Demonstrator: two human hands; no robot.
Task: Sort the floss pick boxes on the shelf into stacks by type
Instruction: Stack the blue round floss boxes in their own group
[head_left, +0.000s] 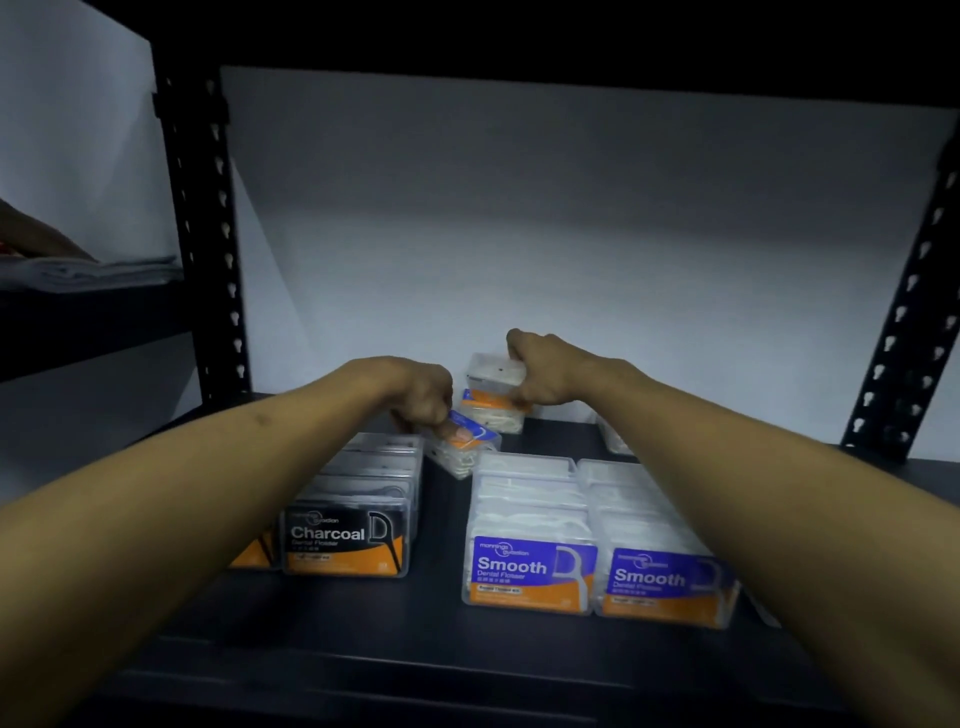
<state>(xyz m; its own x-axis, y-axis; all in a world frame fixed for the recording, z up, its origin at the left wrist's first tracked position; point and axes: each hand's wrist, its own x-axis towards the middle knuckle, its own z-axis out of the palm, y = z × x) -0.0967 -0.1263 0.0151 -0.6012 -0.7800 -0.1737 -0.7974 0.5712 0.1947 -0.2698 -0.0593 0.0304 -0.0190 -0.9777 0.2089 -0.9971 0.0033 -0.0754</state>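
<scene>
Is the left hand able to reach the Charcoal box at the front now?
Probably not at once. The left hand already grips a tilted blue box further back. The Charcoal box stands uncovered below the forearm, so the path is free once the hand lets go.

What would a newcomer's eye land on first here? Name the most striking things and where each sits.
The two bare arms reaching in: the left hand grips a tilted Smooth box at mid-shelf, the right hand holds a clear box behind it. Next come the bold labels up front: the Charcoal row at left, two Smooth rows at right.
</scene>
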